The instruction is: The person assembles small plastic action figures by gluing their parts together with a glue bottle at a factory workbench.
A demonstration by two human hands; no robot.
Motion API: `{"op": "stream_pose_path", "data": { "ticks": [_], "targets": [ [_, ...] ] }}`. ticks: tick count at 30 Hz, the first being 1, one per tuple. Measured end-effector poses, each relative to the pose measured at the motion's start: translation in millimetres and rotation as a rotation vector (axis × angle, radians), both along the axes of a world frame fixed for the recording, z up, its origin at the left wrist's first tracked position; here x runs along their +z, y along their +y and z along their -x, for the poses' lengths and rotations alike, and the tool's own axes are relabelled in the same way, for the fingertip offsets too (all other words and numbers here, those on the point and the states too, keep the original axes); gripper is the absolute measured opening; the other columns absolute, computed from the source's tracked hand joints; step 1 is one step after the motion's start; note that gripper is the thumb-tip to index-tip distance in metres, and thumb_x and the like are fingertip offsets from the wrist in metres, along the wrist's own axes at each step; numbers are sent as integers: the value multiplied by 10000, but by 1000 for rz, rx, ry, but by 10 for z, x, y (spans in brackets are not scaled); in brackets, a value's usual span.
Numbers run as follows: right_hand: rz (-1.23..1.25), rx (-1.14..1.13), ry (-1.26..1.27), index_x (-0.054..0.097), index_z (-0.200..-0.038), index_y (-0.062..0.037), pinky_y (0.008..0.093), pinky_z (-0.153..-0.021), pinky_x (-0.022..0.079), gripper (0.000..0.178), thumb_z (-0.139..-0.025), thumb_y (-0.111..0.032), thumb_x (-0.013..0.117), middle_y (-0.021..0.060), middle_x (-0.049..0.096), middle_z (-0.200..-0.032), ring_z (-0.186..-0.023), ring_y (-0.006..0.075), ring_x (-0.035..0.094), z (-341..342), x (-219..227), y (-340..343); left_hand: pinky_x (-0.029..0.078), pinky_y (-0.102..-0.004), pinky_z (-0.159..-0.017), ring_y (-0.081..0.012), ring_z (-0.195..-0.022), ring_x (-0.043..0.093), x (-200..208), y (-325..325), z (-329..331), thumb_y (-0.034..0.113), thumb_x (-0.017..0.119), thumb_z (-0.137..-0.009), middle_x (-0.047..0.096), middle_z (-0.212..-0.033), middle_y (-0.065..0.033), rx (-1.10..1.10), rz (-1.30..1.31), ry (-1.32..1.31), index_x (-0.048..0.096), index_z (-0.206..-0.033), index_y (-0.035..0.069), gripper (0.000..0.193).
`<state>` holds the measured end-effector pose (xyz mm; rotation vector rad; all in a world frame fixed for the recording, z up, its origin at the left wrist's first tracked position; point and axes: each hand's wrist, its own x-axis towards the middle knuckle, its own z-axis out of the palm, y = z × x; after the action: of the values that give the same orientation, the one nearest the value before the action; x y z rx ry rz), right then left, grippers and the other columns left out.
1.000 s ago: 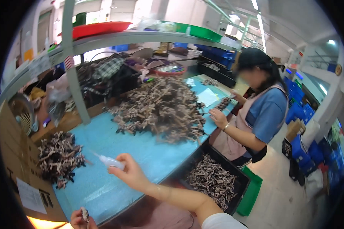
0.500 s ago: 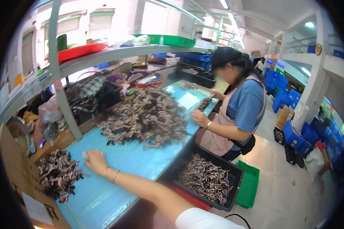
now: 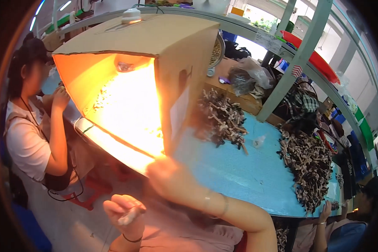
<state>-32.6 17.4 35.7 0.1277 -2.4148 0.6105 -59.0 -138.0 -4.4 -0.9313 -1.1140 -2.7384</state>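
At the lower left my left hand [image 3: 126, 214] is raised with its fingers curled in; anything between them is too small to make out. Smeared by motion, my right hand [image 3: 168, 176] passes by the front corner of an open cardboard box [image 3: 185, 54], its fingers unreadable. A lit bulb [image 3: 125, 66] hangs inside the box, and its glare washes out small pieces on the box floor. Behind my right forearm, a pile of small knobbly brown and black pieces [image 3: 224, 117] lies on the blue tabletop [image 3: 222, 168]. A small clear plastic item [image 3: 259, 141] rests beside it.
A larger pile of similar pieces [image 3: 308, 168] covers the table's right side. A metal post [image 3: 298, 63] rises from the table. One co-worker [image 3: 33, 130] sits at left; another [image 3: 353, 231] works at far right. Clear plastic bags [image 3: 250, 75] lie behind the near pile.
My view has swung left, bringing the lit box and left co-worker into sight. My right hand has left the tabletop beside the clear item and drawn back toward me. My left hand now shows.
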Motion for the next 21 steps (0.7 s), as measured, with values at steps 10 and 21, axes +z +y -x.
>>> {"op": "stream_pose_path", "data": {
  "ticks": [10,21],
  "targets": [
    [-354,-475,-395,691,-780,-135,312,-619,448,129,-768,-138,563,27,660,-767,-695,169,610,1670,-557,42,474,-266,-545,-166,-689,534,-26,-187,118,-18,627,-782,481,-807,-65,181,179,3,388,-856,93,274],
    [-499,-535,95,520,-741,-78,290,-489,434,48,-734,-113,551,64,492,-728,-626,163,543,1440,-556,121,462,-268,-608,-163,-772,549,43,37,88,144,675,-782,500,-910,-68,-74,56,-195,423,-946,86,306]
  ]
}}
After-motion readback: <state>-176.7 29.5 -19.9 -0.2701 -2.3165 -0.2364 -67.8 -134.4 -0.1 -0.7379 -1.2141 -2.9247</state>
